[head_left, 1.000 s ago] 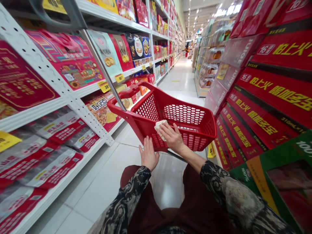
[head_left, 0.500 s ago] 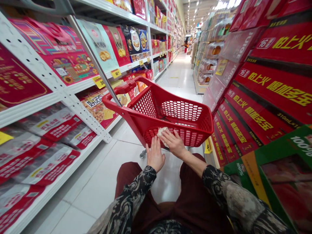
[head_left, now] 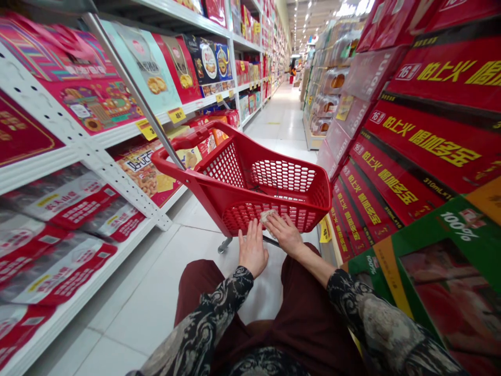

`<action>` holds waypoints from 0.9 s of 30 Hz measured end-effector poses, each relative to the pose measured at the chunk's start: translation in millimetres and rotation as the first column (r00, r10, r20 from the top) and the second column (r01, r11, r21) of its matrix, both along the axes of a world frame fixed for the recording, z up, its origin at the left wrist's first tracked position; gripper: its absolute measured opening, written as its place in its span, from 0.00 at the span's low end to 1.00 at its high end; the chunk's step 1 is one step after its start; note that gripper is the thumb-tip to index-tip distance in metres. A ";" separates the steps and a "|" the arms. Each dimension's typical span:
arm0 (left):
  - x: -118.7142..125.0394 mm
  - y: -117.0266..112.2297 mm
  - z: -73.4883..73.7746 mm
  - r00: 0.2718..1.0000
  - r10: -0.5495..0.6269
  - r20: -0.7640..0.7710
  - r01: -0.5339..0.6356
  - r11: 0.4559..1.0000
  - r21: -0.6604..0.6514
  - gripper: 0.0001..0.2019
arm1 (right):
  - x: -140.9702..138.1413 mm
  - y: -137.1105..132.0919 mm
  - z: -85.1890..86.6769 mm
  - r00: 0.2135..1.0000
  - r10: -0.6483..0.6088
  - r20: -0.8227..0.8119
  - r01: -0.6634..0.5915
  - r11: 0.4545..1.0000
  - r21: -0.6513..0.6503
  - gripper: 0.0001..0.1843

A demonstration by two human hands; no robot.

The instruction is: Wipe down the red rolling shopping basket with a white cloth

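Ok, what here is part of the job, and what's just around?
Part of the job:
left hand, flat on the cart
right hand
pale cloth, under the right hand
red cart

Just around:
shelf boxes
red cartons
green boxes
price tags
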State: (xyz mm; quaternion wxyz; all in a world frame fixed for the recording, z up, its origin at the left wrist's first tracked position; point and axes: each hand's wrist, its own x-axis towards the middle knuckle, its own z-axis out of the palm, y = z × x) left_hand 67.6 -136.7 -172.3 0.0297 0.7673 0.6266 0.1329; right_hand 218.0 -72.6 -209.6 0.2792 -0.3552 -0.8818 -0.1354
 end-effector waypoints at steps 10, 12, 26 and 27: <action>-1.2 48.5 20.9 0.998 0.057 0.020 -0.057 0.998 0.028 0.37 | 5.2 17.8 24.3 0.987 -0.103 -0.126 0.105 0.994 0.014 0.21; -4.6 56.6 21.6 0.997 0.071 0.025 -0.072 0.997 0.025 0.37 | 1.8 21.0 22.7 0.984 -0.122 -0.134 0.124 0.992 0.011 0.21; 5.4 50.8 17.3 1.000 0.023 0.004 -0.023 1.000 -0.009 0.38 | 14.5 43.2 32.5 0.941 -0.219 -0.257 0.244 0.967 0.070 0.23; 8.5 49.5 17.5 1.000 0.001 -0.006 -0.001 1.000 -0.016 0.38 | 12.8 40.0 24.1 0.954 -0.207 -0.216 0.225 0.972 0.066 0.22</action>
